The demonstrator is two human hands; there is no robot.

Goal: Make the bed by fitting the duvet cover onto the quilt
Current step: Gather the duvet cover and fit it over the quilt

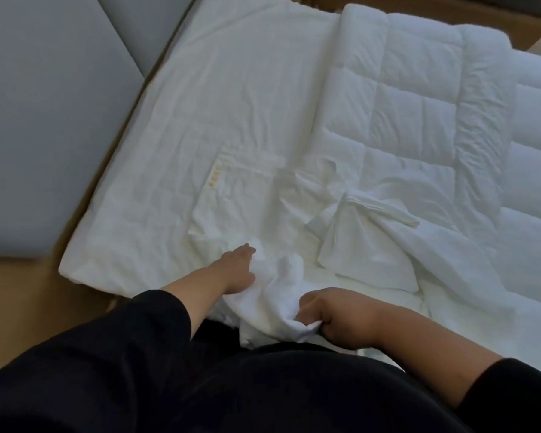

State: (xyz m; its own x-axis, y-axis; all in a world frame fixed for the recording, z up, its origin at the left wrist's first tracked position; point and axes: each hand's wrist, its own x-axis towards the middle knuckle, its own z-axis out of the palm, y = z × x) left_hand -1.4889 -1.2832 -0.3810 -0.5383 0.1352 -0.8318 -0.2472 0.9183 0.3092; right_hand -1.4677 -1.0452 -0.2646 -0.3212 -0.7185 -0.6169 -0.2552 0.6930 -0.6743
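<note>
Between both hands point(278, 292), bunched duvet cover point(272, 295) (near edge).

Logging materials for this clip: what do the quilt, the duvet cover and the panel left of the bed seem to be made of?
Quilt: white padded fabric, matte; stitched into puffy squares, so likely a fibre or down fill.
Duvet cover: thin white woven cloth, probably cotton or a blend; it creases finely and bunches where the right hand grips it.
Panel: smooth grey surface, perhaps upholstered or painted; cannot tell.
</note>
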